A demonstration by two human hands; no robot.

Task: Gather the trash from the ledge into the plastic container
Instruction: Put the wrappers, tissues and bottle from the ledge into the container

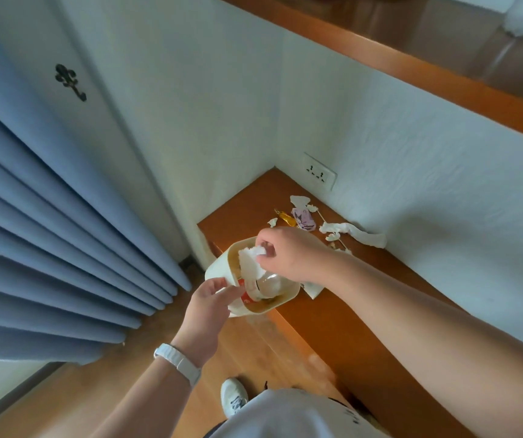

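My left hand (211, 303) grips the near rim of a cream plastic container (219, 268), held tilted at the front edge of the wooden ledge (342, 311). My right hand (288, 252) pinches a crumpled white tissue (250, 262) over the container's open top. Inside the container lie a clear plastic piece and red-printed packaging. On the ledge by the wall lie scraps: a white tissue strip (356, 233), a purple wrapper (303, 220), a gold wrapper (287, 218), small paper bits and thin sticks. Another white paper piece (313, 287) pokes out under my right wrist.
A white wall with a power socket (320, 176) backs the ledge. Blue curtains (48, 232) hang at the left, with a black hook (70, 82) on the wall above. A higher wooden shelf (411, 58) runs along the top right. My shoe (233, 395) stands on the wooden floor.
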